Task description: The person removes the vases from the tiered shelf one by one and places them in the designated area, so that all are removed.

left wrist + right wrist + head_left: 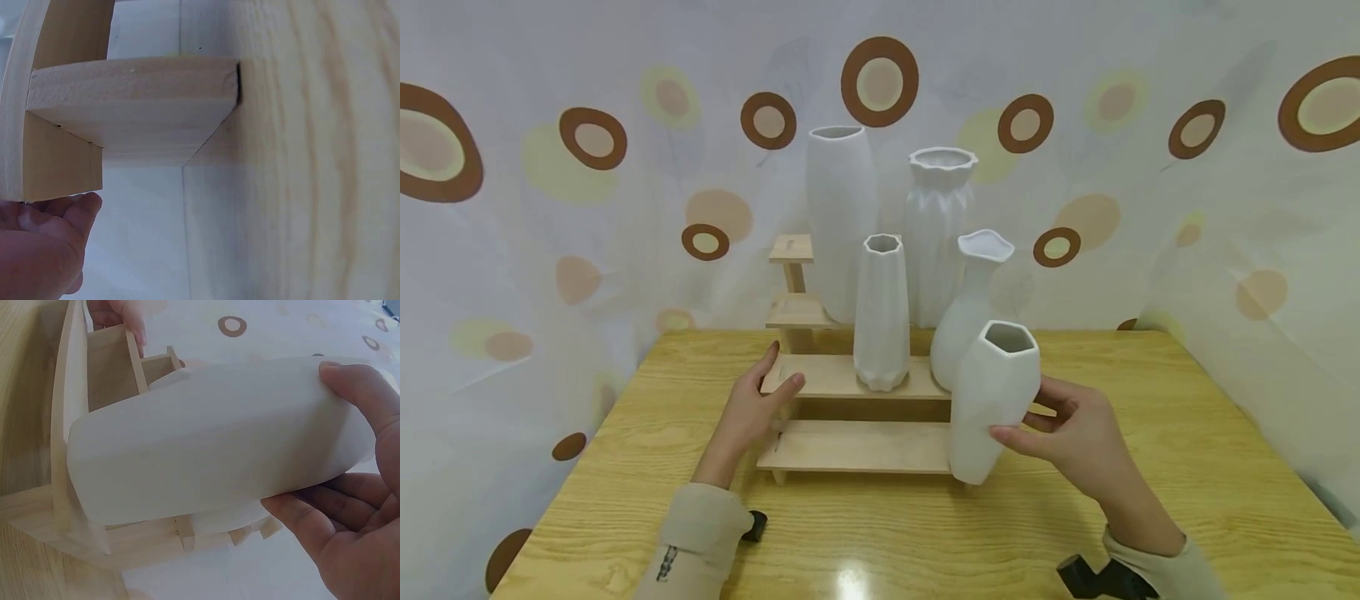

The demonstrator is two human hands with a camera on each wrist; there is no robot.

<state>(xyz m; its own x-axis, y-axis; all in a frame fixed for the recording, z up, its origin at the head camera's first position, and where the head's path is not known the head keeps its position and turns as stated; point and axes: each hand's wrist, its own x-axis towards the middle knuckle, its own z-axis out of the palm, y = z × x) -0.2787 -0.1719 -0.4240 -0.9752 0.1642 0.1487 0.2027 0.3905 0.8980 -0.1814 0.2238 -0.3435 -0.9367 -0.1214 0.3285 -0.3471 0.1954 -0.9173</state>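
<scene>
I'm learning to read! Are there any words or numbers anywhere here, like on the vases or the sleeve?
Dark marks on the left sleeve: too small and blurred to read.
White vase held by the right hand: no writing shows.
Wooden step shelf, touched by the left hand: no writing shows.
Curtain: only circles, no words.
</scene>
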